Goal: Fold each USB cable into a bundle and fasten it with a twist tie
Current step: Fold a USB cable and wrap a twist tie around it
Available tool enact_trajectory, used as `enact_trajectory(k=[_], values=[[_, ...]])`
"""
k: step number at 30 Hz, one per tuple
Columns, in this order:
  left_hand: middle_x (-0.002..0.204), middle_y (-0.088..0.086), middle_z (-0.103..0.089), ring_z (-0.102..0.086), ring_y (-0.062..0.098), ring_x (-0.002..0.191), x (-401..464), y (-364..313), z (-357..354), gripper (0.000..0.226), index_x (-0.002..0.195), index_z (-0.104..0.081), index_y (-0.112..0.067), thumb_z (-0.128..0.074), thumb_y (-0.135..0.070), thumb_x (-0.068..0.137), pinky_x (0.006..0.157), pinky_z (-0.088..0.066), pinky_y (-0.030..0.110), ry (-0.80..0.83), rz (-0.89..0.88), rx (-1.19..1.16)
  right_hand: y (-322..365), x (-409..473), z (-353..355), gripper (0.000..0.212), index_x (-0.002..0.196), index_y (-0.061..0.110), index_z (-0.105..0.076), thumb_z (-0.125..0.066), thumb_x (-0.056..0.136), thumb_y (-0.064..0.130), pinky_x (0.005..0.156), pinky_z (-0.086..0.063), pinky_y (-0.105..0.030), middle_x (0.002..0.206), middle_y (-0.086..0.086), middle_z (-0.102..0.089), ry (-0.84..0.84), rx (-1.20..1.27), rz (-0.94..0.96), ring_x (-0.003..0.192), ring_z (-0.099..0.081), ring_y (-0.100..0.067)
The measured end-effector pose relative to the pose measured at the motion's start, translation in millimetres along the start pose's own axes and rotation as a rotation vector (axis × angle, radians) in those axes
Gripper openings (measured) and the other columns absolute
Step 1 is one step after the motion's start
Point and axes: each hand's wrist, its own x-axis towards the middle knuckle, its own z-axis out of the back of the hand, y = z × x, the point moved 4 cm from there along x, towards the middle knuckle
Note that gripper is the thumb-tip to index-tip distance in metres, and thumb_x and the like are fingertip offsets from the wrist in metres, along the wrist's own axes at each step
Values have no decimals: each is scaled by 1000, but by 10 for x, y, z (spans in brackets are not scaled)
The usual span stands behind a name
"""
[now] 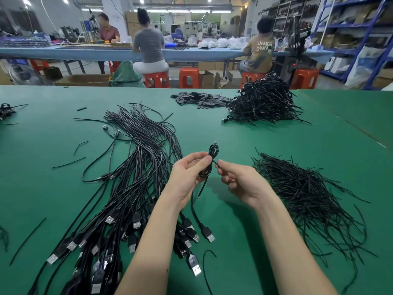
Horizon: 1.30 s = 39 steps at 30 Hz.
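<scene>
Left hand (189, 175) is grasping the folded USB cable (212, 158) above the green table (276, 141), as I am seeing it; its plug (209, 235) is hanging down. Right hand (240, 182) is pinching the twist tie (217, 165) at the bundle.

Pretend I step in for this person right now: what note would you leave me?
Left hand grips a folded cable; its plug end still hangs to the table.
Right hand pinches a tie at the bundle's waist, not yet visibly twisted.
Loose cables lie left, spare ties right, finished bundles far right.
Left: fasten this one, then the loose ones.
</scene>
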Motion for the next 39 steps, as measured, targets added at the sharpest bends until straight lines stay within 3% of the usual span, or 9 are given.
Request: enact_trajectory(k=[6, 10, 16, 22, 28, 30, 32, 36, 39], values=[[71, -3, -68, -58, 6, 63, 12, 7, 27, 8, 99, -70, -10, -70, -10, 90, 54, -42, 17, -32, 18, -60, 214, -97, 63, 18, 90, 38, -73, -84, 80, 28, 65, -49, -17, 88, 21, -72, -197, -745, 752, 60, -63, -6], [72, -2, -67, -57, 10, 68, 16, 26, 29, 10, 100, -70, -10, -71, -12, 90, 61, -39, 24, -38, 38, -42, 211, -137, 87, 9, 82, 37, -76, -84, 80, 34, 69, -55, -33, 86, 25, -71, -280, -870, 892, 62, -64, -7], [72, -3, -68, -56, 11, 68, 17, 33, 59, 9, 98, -71, -11, -72, -14, 89, 62, -38, 25, -59, 48, -39, 148, -108, 62, 4, 88, 38, -80, -80, 84, 39, 60, -52, -25, 81, 26, -72, -326, -977, 927, 61, -62, -4], [80, -2, -72, -64, 11, 77, 8, 41, 62, 9, 98, -73, -15, -71, -17, 90, 75, -46, 28, -37, 65, -52, 104, -60, 38, 5, 85, 28, -82, -79, 87, 25, 59, -45, -17, 78, 19, -74, -223, -803, 853, 57, -60, -6], [87, -2, -75, -67, 6, 77, -17, -34, -10, 14, 94, -76, -21, -75, -24, 81, 62, -49, 17, 55, -45, -39, -30, 12, -63, 5, 70, 7, -77, -80, 69, 11, 32, -25, -11, 63, -1, -57, 217, 246, -49, 42, -41, -2], [88, -1, -75, -68, 7, 80, -18, -32, -24, 9, 94, -77, -22, -73, -21, 86, 64, -51, 17, 49, -54, -48, -90, -15, -161, 24, 75, 2, -73, -89, 58, 4, 27, -26, -10, 63, -1, -56, 323, 573, -261, 37, -41, -1], [88, -2, -75, -68, 9, 81, -9, -23, -6, 9, 97, -74, -19, -71, -20, 89, 68, -52, 20, 7, -36, -54, -110, -8, -180, 23, 80, 7, -76, -90, 63, 15, 28, -26, -11, 67, 1, -61, 298, 462, -220, 39, -41, -2], [75, -10, -73, -65, 1, 68, 43, 9, 105, 10, 99, -69, -17, -71, -22, 91, 60, -50, 17, -162, -23, 41, -123, 55, 25, 37, 96, 19, -81, -70, 86, 53, 45, -31, -17, 83, 6, -75, 44, -211, -22, 48, -47, -6], [67, -7, -71, -61, 2, 56, 136, 73, 143, 12, 96, -63, -16, -74, -18, 89, 53, -49, 17, -314, -31, 104, -155, 71, 182, 36, 90, 15, -79, -68, 92, 50, 44, -32, -17, 75, 4, -74, -116, -291, 47, 46, -46, -7]])
